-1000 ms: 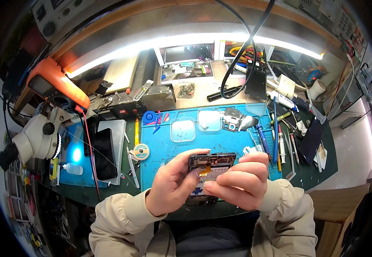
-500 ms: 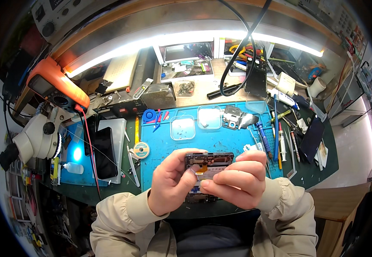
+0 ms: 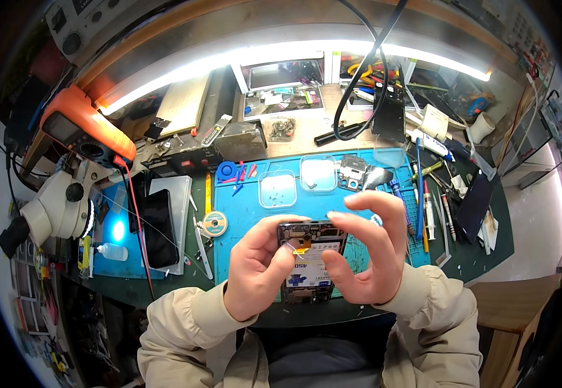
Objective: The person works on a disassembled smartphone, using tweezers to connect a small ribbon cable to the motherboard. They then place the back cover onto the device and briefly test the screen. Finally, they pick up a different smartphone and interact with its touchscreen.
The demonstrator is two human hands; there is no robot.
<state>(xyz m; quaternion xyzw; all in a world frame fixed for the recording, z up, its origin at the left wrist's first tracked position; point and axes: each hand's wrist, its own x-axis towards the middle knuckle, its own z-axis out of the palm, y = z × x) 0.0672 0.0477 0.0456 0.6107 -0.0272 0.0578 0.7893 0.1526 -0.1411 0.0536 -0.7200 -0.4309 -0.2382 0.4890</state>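
Fingers of my left hand (image 3: pixel 258 264) grip the opened phone's (image 3: pixel 313 260) left side above the blue mat's (image 3: pixel 245 208) near edge. My right hand (image 3: pixel 385 264) spreads at its right side; I can't tell contact. Farther off, two clear trays (image 3: pixel 277 189) sit toward the mat's far edge.

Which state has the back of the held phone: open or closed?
Open. The back of the phone has no cover on it: its white battery and orange flex cable lie exposed.
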